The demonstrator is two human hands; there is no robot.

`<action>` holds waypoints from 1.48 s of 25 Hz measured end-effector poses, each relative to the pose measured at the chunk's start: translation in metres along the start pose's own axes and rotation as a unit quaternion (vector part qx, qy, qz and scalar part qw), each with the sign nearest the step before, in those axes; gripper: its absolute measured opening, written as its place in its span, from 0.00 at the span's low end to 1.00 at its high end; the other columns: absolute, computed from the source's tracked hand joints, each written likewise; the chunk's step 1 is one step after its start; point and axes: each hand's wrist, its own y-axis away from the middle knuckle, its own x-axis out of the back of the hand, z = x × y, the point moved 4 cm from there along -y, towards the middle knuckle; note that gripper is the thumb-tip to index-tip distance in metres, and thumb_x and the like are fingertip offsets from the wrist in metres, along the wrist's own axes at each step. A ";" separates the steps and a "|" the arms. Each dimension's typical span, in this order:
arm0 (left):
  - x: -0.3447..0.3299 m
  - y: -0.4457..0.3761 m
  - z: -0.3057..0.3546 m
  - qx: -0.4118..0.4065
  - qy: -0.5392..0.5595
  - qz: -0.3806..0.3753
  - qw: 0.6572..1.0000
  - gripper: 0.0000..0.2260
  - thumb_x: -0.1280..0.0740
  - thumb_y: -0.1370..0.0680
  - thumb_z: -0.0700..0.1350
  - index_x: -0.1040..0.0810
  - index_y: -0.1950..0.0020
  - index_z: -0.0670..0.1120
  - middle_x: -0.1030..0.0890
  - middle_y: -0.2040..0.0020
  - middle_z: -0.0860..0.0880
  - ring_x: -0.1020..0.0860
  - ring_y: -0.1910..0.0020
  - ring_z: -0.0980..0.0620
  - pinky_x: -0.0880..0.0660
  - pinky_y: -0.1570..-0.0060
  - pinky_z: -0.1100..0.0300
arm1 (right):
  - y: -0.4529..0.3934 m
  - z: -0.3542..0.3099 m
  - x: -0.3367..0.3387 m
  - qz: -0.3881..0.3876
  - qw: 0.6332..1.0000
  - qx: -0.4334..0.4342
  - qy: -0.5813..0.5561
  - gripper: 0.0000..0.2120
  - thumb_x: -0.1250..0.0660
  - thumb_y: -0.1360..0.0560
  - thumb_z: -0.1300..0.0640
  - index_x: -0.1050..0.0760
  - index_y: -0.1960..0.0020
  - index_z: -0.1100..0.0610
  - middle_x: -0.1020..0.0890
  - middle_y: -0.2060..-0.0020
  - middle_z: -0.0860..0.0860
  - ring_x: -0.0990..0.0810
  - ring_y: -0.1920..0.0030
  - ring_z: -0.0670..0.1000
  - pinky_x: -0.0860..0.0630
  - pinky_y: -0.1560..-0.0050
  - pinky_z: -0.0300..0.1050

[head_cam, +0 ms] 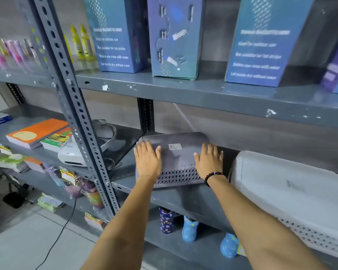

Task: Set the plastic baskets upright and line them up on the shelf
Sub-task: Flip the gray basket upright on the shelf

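Note:
A dark grey plastic basket point(176, 152) lies upside down on the middle shelf point(185, 199), its flat bottom up with a small white label and its latticed wall facing me. My left hand point(147, 159) rests flat on the left part of that bottom, fingers spread. On the right part my right hand point(209, 159) lies flat too, a dark bead bracelet at its wrist. To the right, a larger white basket point(293, 193) also lies upside down, partly cut off by the frame edge.
A perforated steel upright point(76, 114) stands left of the grey basket. Books point(35, 133) and a white device point(72, 152) sit on the shelf beyond it. Blue boxes point(117, 34) stand on the shelf above. Small patterned bottles point(189, 228) stand on the shelf below.

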 end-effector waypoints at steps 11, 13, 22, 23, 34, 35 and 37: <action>-0.017 -0.071 -0.037 0.306 0.184 -0.120 0.927 0.25 0.50 0.18 0.55 0.35 0.30 0.38 0.29 0.30 0.37 0.28 0.33 0.39 0.31 0.37 0.48 | -0.071 0.013 -0.017 -0.052 0.916 -0.324 -0.232 0.32 0.50 0.23 0.41 0.40 0.27 0.63 0.35 0.29 0.63 0.35 0.30 0.62 0.38 0.31 0.59; -0.007 -0.076 -0.034 0.290 0.219 -0.087 0.928 0.26 0.51 0.19 0.56 0.35 0.30 0.38 0.29 0.31 0.36 0.29 0.33 0.38 0.32 0.36 0.47 | -0.066 0.015 -0.001 0.012 0.868 -0.384 -0.315 0.32 0.50 0.22 0.40 0.37 0.29 0.62 0.34 0.30 0.63 0.34 0.30 0.62 0.37 0.32 0.57; 0.015 -0.076 -0.065 0.263 0.617 -0.032 0.741 0.24 0.45 0.21 0.60 0.27 0.34 0.46 0.23 0.34 0.45 0.28 0.32 0.45 0.34 0.31 0.51 | 0.018 0.039 0.017 0.224 0.587 -0.419 -0.655 0.26 0.39 0.31 0.36 0.22 0.47 0.56 0.18 0.46 0.53 0.21 0.48 0.57 0.26 0.38 0.53; 0.010 -0.066 -0.074 0.271 0.621 -0.072 0.732 0.22 0.45 0.21 0.60 0.25 0.39 0.46 0.20 0.42 0.45 0.24 0.38 0.45 0.30 0.38 0.53 | 0.025 0.046 0.002 0.191 0.597 -0.421 -0.656 0.29 0.37 0.36 0.35 0.23 0.46 0.55 0.18 0.43 0.54 0.20 0.44 0.58 0.28 0.35 0.56; -0.007 -0.019 -0.118 0.336 0.524 -0.182 0.762 0.17 0.42 0.20 0.45 0.25 0.36 0.36 0.23 0.62 0.47 0.27 0.67 0.52 0.30 0.66 0.61 | 0.074 0.049 -0.031 0.039 0.776 -0.436 -0.454 0.19 0.42 0.24 0.59 0.41 0.73 0.55 0.37 0.74 0.52 0.39 0.73 0.50 0.43 0.71 0.40; -0.009 -0.022 -0.120 0.340 0.518 -0.181 0.764 0.17 0.41 0.20 0.45 0.25 0.37 0.36 0.24 0.64 0.48 0.27 0.67 0.53 0.31 0.66 0.61 | 0.075 0.048 -0.031 0.042 0.777 -0.436 -0.452 0.20 0.42 0.24 0.59 0.41 0.74 0.56 0.39 0.75 0.52 0.41 0.74 0.50 0.43 0.71 0.40; -0.011 -0.026 -0.122 0.344 0.510 -0.177 0.768 0.16 0.40 0.21 0.44 0.24 0.39 0.35 0.24 0.64 0.49 0.26 0.65 0.51 0.30 0.63 0.60 | 0.075 0.047 -0.029 0.051 0.780 -0.431 -0.452 0.21 0.41 0.24 0.59 0.41 0.74 0.56 0.39 0.76 0.52 0.41 0.74 0.49 0.43 0.71 0.40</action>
